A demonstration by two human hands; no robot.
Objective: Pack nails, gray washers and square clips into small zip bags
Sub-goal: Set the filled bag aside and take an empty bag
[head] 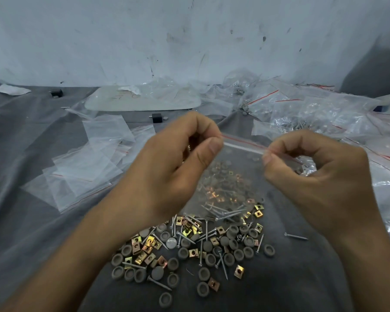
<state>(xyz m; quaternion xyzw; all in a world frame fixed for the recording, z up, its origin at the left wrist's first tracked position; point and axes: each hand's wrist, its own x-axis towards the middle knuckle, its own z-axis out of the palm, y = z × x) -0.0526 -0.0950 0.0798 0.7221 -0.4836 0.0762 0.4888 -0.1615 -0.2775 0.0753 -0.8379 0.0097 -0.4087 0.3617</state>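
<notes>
**A:** What do we have over the pile (189, 251)?

**B:** A small zip bag (234, 176), held up above the pile's far side. Its lower edge hangs down to the pile.

**A:** And what is gripping it?

**B:** We see the left hand (167, 167) pinching the left end of the bag's red-lined zip strip between thumb and forefinger, the other fingers curled in. The right hand (320, 176) pinches the right end the same way. Both are raised above the pile, with the strip stretched between them.

**A:** Can we say what is in the bag?

**B:** The bagged nails (225, 212) lie bunched at its bottom, over the pile's far edge. Through the plastic we also make out brassy squares and gray discs. We cannot tell whether those sit inside the bag or beneath it.

**A:** And the pile itself?

**B:** It is gray washers (184, 253), square clips (149, 242) and loose nails (223, 264), all mixed on a gray cloth (291, 278). One stray nail (296, 236) lies apart, to the right of the pile.

**A:** What do we see around it?

**B:** Empty bags (88, 167) lie to the left of the pile and a little beyond it. Filled bags (313, 113) are heaped beyond it on the right.
</notes>
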